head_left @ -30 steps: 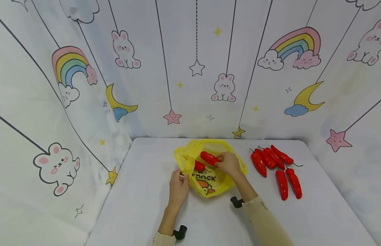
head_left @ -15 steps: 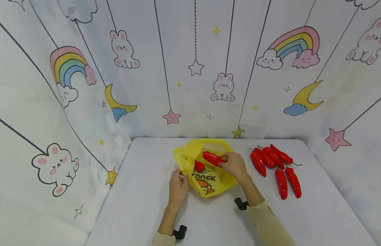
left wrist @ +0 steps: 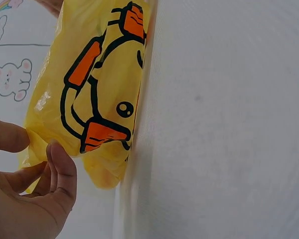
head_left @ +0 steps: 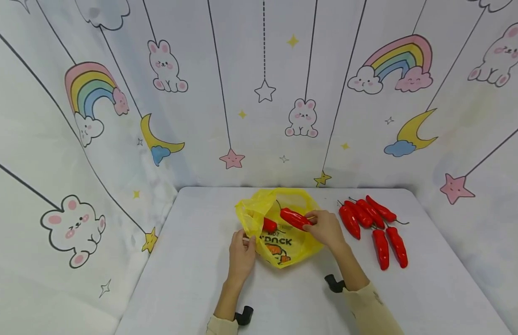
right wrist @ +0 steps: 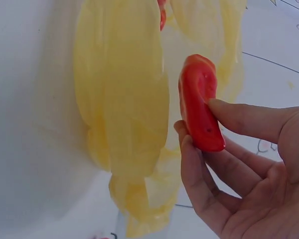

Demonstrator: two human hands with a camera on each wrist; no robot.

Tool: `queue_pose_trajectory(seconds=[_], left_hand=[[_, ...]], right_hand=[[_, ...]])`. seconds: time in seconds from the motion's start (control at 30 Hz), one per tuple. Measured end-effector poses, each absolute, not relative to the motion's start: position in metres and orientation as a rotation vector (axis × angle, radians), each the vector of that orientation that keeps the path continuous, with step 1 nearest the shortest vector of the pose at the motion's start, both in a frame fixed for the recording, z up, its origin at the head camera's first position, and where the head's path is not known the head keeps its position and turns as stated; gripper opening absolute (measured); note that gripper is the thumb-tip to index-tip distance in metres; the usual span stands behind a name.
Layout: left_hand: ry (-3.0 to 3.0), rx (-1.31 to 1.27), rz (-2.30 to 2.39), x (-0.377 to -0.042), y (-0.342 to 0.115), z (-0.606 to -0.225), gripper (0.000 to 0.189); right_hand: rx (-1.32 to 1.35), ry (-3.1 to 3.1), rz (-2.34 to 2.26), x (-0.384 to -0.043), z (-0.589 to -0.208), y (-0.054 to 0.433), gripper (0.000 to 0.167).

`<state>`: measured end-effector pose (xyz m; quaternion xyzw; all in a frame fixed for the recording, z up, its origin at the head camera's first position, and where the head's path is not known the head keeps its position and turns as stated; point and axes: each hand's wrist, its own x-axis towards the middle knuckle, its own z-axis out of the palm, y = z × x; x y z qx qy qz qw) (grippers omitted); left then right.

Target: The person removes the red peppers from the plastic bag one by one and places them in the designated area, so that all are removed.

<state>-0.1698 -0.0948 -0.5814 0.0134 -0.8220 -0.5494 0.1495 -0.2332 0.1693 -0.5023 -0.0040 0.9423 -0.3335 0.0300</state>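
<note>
A yellow plastic bag point(head_left: 301, 249) with a printed cartoon duck point(left wrist: 107, 92) lies on the white table, its mouth spread open. My left hand point(head_left: 242, 253) pinches the bag's near left edge; thumb and fingers meet at the film in the left wrist view. Between thumb and fingers, my right hand point(head_left: 329, 229) holds a long red chili pepper point(right wrist: 199, 107) over the bag's right part, its stem pointing up and left. Inside the bag rests another red pepper point(head_left: 269, 225), partly hidden by the yellow film.
Several more red peppers point(head_left: 380, 249) lie in a loose group on the right of the table point(head_left: 179, 279), beyond my right hand. A cartoon-printed cloth point(head_left: 192, 116) rises behind the table. Black wrist mounts point(head_left: 334, 283) stick out from both forearms.
My right hand has shifted right and a little nearer with the pepper, from the middle of the bag's mouth toward its right side. The left hand keeps its place on the bag.
</note>
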Motion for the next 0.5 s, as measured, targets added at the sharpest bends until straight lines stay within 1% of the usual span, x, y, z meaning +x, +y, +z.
queue_pose_trajectory(seconds=[0.5], left_hand=[[-2.356,0.032,-1.596,-0.169,-0.094,-0.580,0.030]], right_hand=[[0.027,2.942,-1.137,-0.204,-0.492,0.201,0.043]])
